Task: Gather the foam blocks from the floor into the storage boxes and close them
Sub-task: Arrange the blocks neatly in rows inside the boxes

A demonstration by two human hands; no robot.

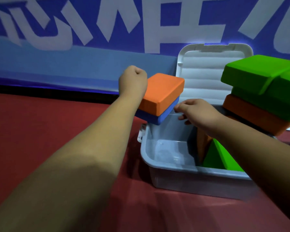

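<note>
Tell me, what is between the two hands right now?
In the head view, an orange block stacked on a blue block lies between them: the left hand grips the pair, and the right hand reaches toward its corner.

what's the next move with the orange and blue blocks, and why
Probably lower the orange block and blue block into the bare left half of the storage box: the left hand holds them above its rim, the right hand is at their corner, the lid stands open, other blocks fill its right side.
</note>
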